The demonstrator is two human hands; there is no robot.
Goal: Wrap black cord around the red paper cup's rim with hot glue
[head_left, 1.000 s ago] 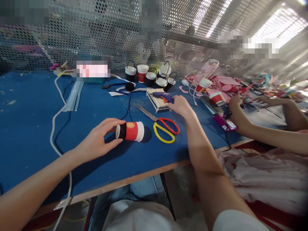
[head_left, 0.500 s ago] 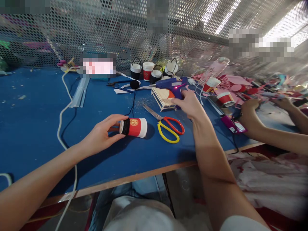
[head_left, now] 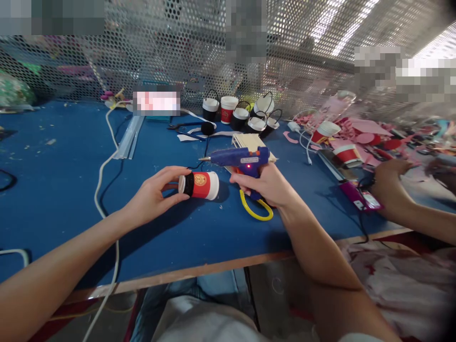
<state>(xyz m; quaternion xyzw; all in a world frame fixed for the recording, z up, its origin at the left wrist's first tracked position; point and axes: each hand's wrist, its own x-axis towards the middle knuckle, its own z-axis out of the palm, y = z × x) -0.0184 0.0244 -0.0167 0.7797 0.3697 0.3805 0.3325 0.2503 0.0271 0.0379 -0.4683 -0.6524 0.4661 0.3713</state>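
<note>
A small red paper cup point(head_left: 203, 185) with a black band lies on its side on the blue table point(head_left: 53, 190). My left hand point(head_left: 153, 197) grips its left end with thumb and fingers. My right hand point(head_left: 265, 185) is closed round the handle of a blue glue gun point(head_left: 237, 157), whose red light glows. The gun's nozzle points left, just above the cup. Under my right hand lie scissors with a yellow handle loop point(head_left: 254, 211).
Several black-and-white cups with handles point(head_left: 242, 116) stand at the back, beside a wooden stick rack point(head_left: 249, 141). White and black cables point(head_left: 107, 161) cross the table's left. Another person's hands point(head_left: 390, 173) work at the right among pink scraps point(head_left: 356, 130). A perforated metal screen point(head_left: 160, 57) closes the back.
My right hand lifted the glue gun off the wooden rack and brought it toward me, over the scissors and next to the cup. My left hand kept hold of the cup.
</note>
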